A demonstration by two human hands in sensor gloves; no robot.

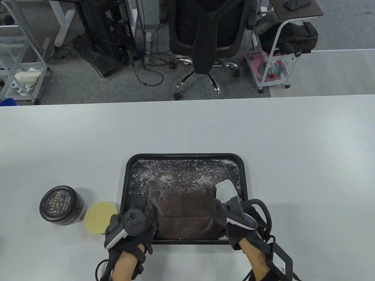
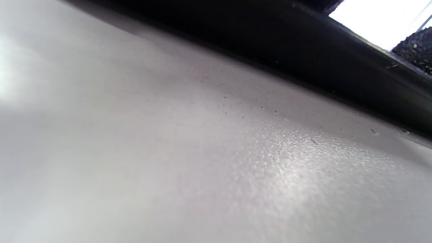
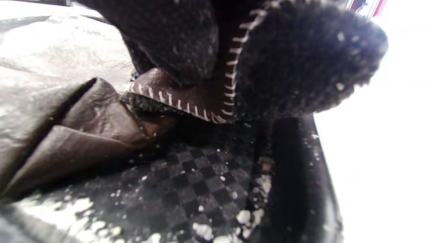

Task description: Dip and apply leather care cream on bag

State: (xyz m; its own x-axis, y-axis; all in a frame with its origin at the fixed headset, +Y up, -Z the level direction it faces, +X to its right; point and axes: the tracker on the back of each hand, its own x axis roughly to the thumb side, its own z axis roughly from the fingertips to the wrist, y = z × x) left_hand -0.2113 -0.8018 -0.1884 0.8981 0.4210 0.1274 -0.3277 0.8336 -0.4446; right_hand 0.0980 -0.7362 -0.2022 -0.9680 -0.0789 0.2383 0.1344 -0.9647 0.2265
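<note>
Nearest the lens: our two gloved hands at the table's near edge, trackers on their backs. Right hand (image 1: pixel 234 218) sits on the bag's near-right corner; in the right wrist view its fingers (image 3: pixel 303 57) pinch a stitched brown edge of the bag (image 3: pixel 189 98), thumb one side, finger the other, so it's holding the bag. Left hand (image 1: pixel 133 226) rests at the bag's near-left corner, over the tray rim. We can't tell whether its fingers curl on the leather or just press; the left wrist view shows only table surface and the tray's dark edge.

Largest to smallest from there:
- Table (image 1: pixel 293 140): pale grey, runs out ahead of both hands.
- Tray (image 1: pixel 187 157): black, checkered floor, white flecks all over, between and beyond the fingers. Likely there to catch cream residue.
- Bag (image 1: pixel 184 205): brown leather, flat in the tray's near half, spanning fingertip to fingertip. We read the two-corner hold as flattening or positioning it for application.
- Cream jar (image 1: pixel 61 205): dark, lid on, well left of the left hand, off the tray.
- Yellow round pad (image 1: pixel 101 218): just left of the left fingers, beside the jar, untouched. Probably the applicator.
- Pale scrap (image 1: pixel 227 190): just past the right fingertips, on the tray; unclear what it is.

Judgement: dipping not started; jar needs opening first.
</note>
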